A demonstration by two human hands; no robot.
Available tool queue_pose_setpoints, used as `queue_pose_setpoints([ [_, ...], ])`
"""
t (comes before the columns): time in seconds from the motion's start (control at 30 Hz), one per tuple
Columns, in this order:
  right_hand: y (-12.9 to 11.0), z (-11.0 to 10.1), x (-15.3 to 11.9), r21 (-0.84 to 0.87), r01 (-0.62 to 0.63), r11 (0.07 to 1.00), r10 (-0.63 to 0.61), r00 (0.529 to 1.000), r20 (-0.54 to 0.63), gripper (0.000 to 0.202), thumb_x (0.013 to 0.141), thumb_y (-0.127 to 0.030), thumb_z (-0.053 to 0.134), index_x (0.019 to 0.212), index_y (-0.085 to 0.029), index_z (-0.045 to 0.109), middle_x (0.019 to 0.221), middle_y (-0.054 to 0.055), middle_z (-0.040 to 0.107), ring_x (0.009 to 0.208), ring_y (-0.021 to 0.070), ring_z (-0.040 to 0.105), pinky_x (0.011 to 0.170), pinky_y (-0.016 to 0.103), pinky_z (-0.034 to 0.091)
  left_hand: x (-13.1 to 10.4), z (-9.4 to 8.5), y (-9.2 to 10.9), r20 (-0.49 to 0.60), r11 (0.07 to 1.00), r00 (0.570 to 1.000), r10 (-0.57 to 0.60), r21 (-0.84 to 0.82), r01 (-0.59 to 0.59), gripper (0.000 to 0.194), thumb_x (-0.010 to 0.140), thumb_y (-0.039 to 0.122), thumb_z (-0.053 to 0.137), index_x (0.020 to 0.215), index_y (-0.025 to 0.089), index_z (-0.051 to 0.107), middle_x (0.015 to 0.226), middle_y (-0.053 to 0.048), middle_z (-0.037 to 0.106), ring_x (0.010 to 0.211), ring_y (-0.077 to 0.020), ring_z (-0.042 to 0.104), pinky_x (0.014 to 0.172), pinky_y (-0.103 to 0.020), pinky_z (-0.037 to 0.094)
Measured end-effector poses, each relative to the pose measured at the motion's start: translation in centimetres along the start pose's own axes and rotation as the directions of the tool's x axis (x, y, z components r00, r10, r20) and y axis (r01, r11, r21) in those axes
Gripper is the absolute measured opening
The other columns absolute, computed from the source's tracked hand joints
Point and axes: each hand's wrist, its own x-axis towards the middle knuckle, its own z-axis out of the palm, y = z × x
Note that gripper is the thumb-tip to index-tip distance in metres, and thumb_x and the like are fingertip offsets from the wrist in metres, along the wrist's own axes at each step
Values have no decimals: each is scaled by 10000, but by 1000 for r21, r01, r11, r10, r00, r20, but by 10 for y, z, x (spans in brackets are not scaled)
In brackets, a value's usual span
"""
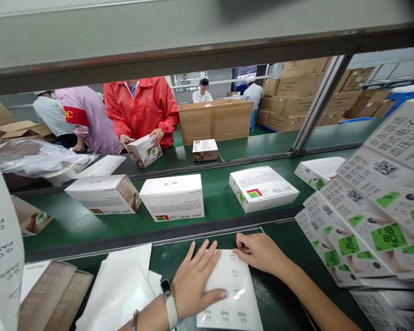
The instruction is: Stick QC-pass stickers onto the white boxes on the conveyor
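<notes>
A white sheet of stickers printed "QC PASS" lies on the green work surface in front of me. My left hand rests flat on its left part, fingers spread, with a watch on the wrist. At the sheet's upper right corner, my right hand is closed in a pinch; whether a single sticker is lifted between the fingertips is too small to tell. Loose white sheets lie left of my left hand. To the right, flat printed cartons are stacked in a leaning fan.
Several white boxes, one near the middle, sit on the green conveyor. Beyond a metal frame, a person in a red jacket holds a box. Brown cartons stand behind. Curled sticker sheets hang at left.
</notes>
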Motion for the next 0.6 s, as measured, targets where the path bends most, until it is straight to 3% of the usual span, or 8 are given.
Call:
queue_pose_setpoints([
  [0.3,10,8,-4,-32,-63,997,64,998,25,128,746,-336,514,687,-224,499,589,-42,606,538,139,551,460,217,214,1,11,-2,5,1000,1000,4,-12,-4,717,777,605,365,1347,237,133,1395,-56,166,1258,-314,134,975,-566,132],
  [0.47,3,13,-5,-150,-91,985,82,995,-65,191,728,-378,539,644,-211,501,550,-21,579,490,144,522,448,226,196,1,7,0,29,998,1000,-14,-64,15,734,762,628,360,1346,239,143,1395,-54,158,1260,-318,122,976,-574,100],
  [0.6,-9,20,-11,-185,-38,982,12,990,-140,184,729,-320,528,591,-200,504,528,0,513,483,140,485,459,231,240,3,3,2,91,984,993,-77,-156,91,856,719,671,376,1357,208,41,1395,-58,157,1267,-300,99,995,-551,39],
])
